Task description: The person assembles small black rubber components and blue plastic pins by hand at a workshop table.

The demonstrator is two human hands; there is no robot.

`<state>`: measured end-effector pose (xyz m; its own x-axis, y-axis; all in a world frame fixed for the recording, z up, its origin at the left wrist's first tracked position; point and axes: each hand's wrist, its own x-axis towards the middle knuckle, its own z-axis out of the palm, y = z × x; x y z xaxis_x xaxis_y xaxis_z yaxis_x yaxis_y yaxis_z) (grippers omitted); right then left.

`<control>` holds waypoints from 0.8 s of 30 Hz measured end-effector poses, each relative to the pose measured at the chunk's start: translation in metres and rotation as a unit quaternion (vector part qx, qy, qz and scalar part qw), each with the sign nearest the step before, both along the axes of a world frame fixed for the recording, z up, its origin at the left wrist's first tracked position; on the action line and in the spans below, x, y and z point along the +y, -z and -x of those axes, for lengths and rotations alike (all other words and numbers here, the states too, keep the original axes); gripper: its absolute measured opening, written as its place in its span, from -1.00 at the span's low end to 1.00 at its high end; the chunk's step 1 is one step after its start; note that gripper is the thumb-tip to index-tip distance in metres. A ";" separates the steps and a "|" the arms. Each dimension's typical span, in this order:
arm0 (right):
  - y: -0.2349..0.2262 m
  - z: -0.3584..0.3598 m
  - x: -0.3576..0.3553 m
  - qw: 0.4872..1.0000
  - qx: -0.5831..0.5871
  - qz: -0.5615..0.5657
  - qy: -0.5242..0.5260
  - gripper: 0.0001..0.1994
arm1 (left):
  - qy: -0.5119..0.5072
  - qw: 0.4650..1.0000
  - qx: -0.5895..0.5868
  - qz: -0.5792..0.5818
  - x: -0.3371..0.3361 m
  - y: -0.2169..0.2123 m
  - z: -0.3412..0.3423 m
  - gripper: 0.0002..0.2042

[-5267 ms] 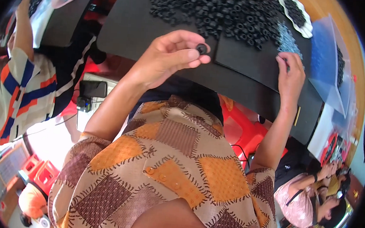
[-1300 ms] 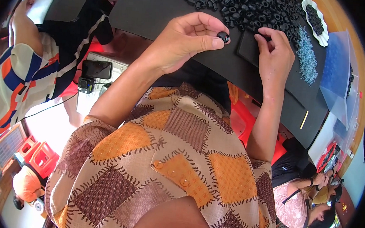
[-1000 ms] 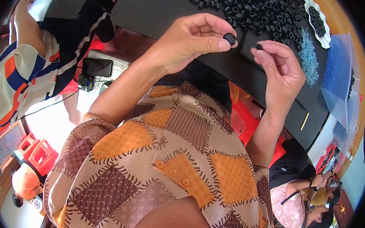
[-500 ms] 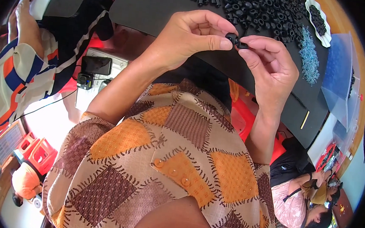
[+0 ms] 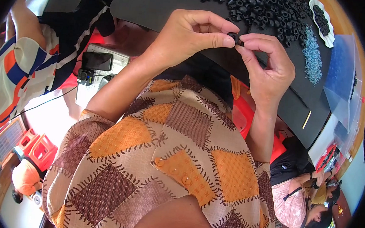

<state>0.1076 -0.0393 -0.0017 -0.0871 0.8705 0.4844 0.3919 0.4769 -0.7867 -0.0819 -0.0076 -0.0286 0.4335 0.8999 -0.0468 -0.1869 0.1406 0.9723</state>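
Above the near edge of the dark table, both my hands meet fingertip to fingertip. My left hand [image 5: 199, 30] pinches a small rounded black plastic cap [image 5: 233, 35] between thumb and forefinger. Against its right side, my right hand [image 5: 273, 63] pinches a smaller black piece [image 5: 240, 42], mostly hidden by the fingertips. The two pieces touch; whether one sits inside the other I cannot tell. Beyond the hands lies a large heap of similar hollow black plastic caps [image 5: 265, 14]. A pile of tiny clear-blue pieces [image 5: 313, 59] lies to its right.
A white scalloped dish [image 5: 330, 39] of small black pieces stands at the far right, beside clear plastic sheets [image 5: 341, 82]. A thin dark rod [image 5: 299, 96] and a pale stick [image 5: 306, 119] lie on the right. A phone [image 5: 97, 61] is left; co-workers sit on both sides.
My right hand has shifted slightly left, and the two black pieces look closer together. The view has turned a little, so the heap and dish appear farther right.
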 end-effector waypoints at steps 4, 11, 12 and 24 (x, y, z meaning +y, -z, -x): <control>0.002 0.000 -0.003 0.999 0.018 0.027 0.009 -0.79 | 0.006 1.000 -0.001 0.002 -0.001 0.000 0.001 -0.77; 0.007 0.001 -0.004 1.000 0.006 0.004 0.022 -0.79 | 0.013 0.999 0.037 -0.028 -0.002 -0.001 0.002 -0.78; 0.008 0.002 -0.004 0.999 0.023 0.021 0.032 -0.78 | 0.015 0.998 0.043 -0.033 -0.002 -0.002 0.003 -0.78; 0.020 0.011 -0.009 0.998 0.064 0.024 0.002 -0.77 | 0.012 1.000 0.021 -0.007 -0.010 -0.003 0.013 -0.77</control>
